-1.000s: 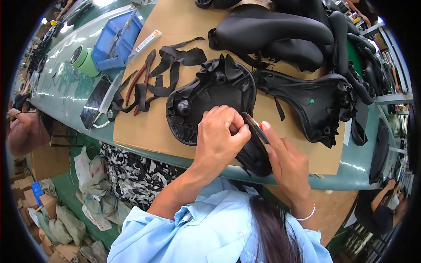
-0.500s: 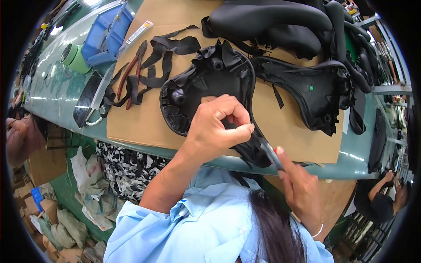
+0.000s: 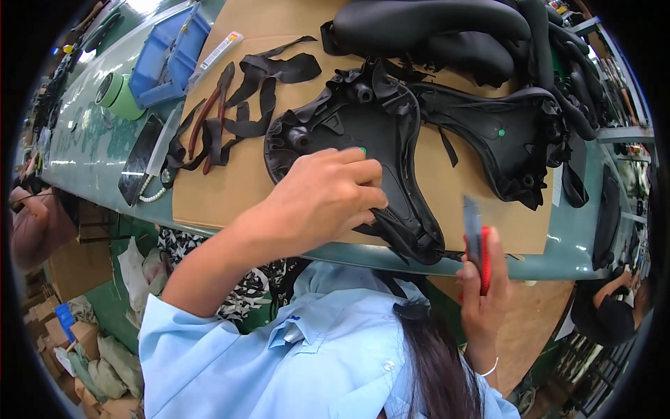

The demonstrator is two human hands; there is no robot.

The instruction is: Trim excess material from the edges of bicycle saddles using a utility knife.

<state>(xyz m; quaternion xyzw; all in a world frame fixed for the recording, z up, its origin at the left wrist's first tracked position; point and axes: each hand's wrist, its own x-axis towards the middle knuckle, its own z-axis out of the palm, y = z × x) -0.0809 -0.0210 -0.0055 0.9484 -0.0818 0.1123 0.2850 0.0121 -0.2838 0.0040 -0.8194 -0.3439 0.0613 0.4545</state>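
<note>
An upturned black bicycle saddle (image 3: 394, 174) lies before me, its cover gathered in folds around the rim. My left hand (image 3: 335, 192) curls over the near left side of it, fingers closed; the hand hides that edge and what the fingertips pinch. Held in my right hand (image 3: 485, 293) is a red utility knife (image 3: 485, 258), its grey blade pointing up and away, to the right of the saddle's nose and apart from it. A second upturned saddle (image 3: 481, 129) with a green dot lies at the right.
Black fabric strips (image 3: 269, 105) and red-handled pliers (image 3: 220, 105) lie left on the cardboard sheet (image 3: 209, 195). Beyond are a blue bin (image 3: 157, 66) and a green cup (image 3: 122, 94). More black saddles (image 3: 433, 28) are piled at the back. A person (image 3: 611, 314) is at far right.
The knife has come away from the saddle's nose, to the right and upright. The saddle has shifted and turned slightly rightward. My left hand has moved from above its middle to the near left side.
</note>
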